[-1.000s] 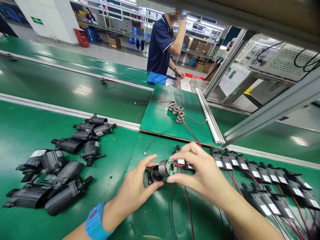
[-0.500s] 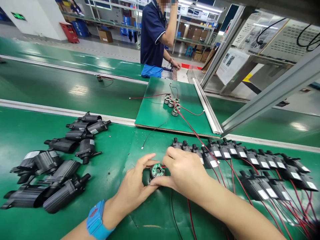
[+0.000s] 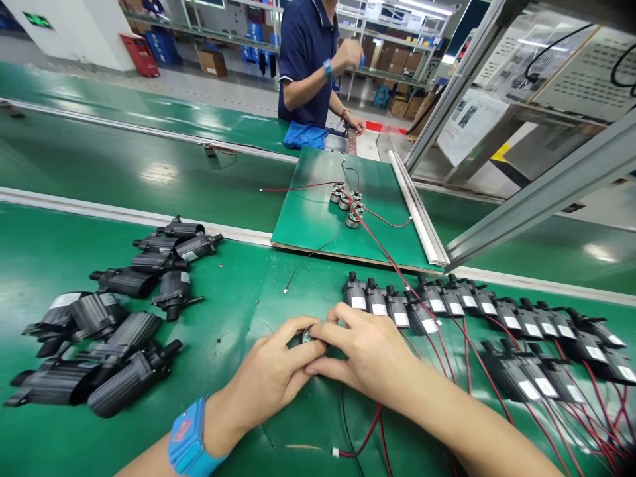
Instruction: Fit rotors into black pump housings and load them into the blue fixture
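Between my hands sits a small round motor part with a green circuit board (image 3: 307, 336), mostly covered by my fingers. My left hand (image 3: 271, 371) closes around its left side, with a blue wristband (image 3: 187, 437) on that wrist. From the right, my right hand (image 3: 370, 344) pinches the top and near edge, fingers touching those of the left. Below the hands, a red and black wire pair ends in a white connector (image 3: 335, 452) on the green table. Whether a black housing surrounds the part underneath is hidden.
Black ribbed pump housings (image 3: 124, 281) lie grouped at left. Rows of labelled black pumps (image 3: 397, 308) with red wires stand at right. Several wired motor parts (image 3: 354, 217) rest on a raised green board (image 3: 308, 225). A co-worker (image 3: 308, 66) stands behind it.
My fingers have closed over the circuit board, hiding most of it. A white connector on red and black wire now shows below my hands. The co-worker's raised hand has come down.
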{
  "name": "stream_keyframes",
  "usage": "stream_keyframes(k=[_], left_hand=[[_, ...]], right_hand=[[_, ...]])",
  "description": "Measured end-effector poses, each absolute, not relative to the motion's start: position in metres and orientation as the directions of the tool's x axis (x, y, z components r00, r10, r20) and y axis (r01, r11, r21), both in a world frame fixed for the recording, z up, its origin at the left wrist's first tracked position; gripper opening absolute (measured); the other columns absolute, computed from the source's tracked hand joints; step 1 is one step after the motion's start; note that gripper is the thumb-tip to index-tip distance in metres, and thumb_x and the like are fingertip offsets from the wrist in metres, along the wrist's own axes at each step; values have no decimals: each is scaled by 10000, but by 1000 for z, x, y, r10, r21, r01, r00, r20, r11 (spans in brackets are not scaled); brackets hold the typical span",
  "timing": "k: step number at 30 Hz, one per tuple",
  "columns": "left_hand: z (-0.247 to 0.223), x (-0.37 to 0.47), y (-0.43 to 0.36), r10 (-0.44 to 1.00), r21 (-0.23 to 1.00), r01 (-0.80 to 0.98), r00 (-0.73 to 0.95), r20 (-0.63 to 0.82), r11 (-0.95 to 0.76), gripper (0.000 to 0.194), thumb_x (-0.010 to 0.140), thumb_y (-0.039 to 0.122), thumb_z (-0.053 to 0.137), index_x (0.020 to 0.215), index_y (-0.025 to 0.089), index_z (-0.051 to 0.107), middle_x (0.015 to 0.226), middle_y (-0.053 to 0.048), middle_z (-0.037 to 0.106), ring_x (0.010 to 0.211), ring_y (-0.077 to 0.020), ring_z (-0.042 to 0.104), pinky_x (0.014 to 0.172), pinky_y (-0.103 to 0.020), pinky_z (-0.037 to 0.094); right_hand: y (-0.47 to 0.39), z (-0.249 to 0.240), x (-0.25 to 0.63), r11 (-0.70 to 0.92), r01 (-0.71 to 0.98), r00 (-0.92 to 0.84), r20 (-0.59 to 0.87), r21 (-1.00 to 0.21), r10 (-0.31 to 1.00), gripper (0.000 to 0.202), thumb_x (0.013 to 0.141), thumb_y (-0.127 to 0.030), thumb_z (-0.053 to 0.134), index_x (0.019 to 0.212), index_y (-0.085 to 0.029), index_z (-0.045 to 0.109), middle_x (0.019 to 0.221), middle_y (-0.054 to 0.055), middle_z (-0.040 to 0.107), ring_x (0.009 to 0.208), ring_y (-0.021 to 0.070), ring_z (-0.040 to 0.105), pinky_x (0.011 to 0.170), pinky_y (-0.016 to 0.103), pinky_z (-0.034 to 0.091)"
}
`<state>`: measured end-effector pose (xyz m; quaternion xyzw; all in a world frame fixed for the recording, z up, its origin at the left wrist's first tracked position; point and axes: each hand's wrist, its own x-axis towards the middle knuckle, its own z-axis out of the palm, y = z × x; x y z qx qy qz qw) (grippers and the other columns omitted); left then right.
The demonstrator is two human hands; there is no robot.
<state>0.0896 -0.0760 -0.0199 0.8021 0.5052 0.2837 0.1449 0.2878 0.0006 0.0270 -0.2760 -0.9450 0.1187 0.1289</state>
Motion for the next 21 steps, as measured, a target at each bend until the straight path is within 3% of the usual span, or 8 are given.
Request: stream_keyframes(k=[5, 7, 9, 12, 14, 16, 19, 21], left_hand=[[-22, 89, -80, 845, 400, 771, 323, 426, -496, 243, 958, 173, 499, 1121, 244, 666, 1330, -108, 559, 1122, -216, 648, 896, -291, 573], [-24, 91, -79, 860, 404, 783, 309, 407, -473, 240, 957, 164, 494, 1108, 248, 661, 1337, -108, 557, 1127, -225, 648, 895, -304, 577], [-24, 92, -76, 897, 485, 763, 297, 327, -429, 234, 966, 165, 479, 1099, 262, 644, 1330, -90, 566, 1126, -219, 649, 896, -310, 575], [-21, 92, -74, 940, 722, 602, 247, 236, -340, 239, 971, 209, 515, 1193, 289, 550, 1282, -71, 596, 1161, -211, 629, 972, -341, 544], [-15, 91, -76, 968, 901, 388, 227, 111, -194, 386, 957, 275, 575, 1313, 316, 430, 1224, -56, 633, 1148, -206, 638, 984, -352, 539], [-7, 91, -80, 948, 986, 167, 311, -71, 19, 634, 937, 372, 622, 1458, 351, 263, 1172, -42, 664, 1085, -203, 668, 948, -356, 555], [4, 97, -89, 821, 962, -6, 522, -231, 275, 967, 861, 541, 685, 1564, 396, 38, 1119, -35, 685, 969, -217, 700, 872, -370, 573], [5, 102, -94, 753, 940, -16, 602, -263, 341, 1037, 795, 647, 696, 1573, 411, 51, 1086, -38, 692, 941, -237, 703, 853, -387, 576]], right_hand=[[-7, 22, 287, 824, 491, -807, 209, -284, 553, 355, 954, -557, 551, 1152, -288, 670, 912, 15, 621, 669, 134, 594, 553, 243, 411], [-8, 20, 287, 815, 514, -803, 184, -269, 567, 352, 978, -532, 521, 1209, -296, 641, 905, 14, 626, 695, 148, 619, 567, 243, 431], [-7, 22, 288, 788, 548, -796, 116, -281, 594, 349, 984, -520, 515, 1223, -291, 628, 927, 17, 639, 730, 161, 644, 611, 252, 473], [-7, 33, 296, 741, 552, -794, 30, -382, 607, 410, 956, -498, 581, 1301, -277, 567, 1109, 42, 647, 865, 191, 676, 734, 303, 548], [-11, 42, 303, 740, 499, -823, 20, -450, 567, 573, 914, -432, 664, 1426, -290, 450, 1310, 62, 590, 985, 203, 673, 811, 328, 572], [-20, 50, 310, 775, 424, -870, 29, -468, 493, 689, 898, -337, 697, 1496, -314, 355, 1446, 57, 514, 1078, 197, 658, 846, 317, 581], [-41, 55, 322, 862, 308, -923, 93, -402, 373, 504, 957, -267, 601, 1438, -251, 452, 1404, 59, 579, 1002, 178, 699, 717, 254, 601], [-57, 57, 334, 891, 292, -927, 127, -348, 354, 390, 1003, -271, 505, 1385, -195, 511, 1276, 72, 670, 832, 155, 726, 568, 214, 575]])
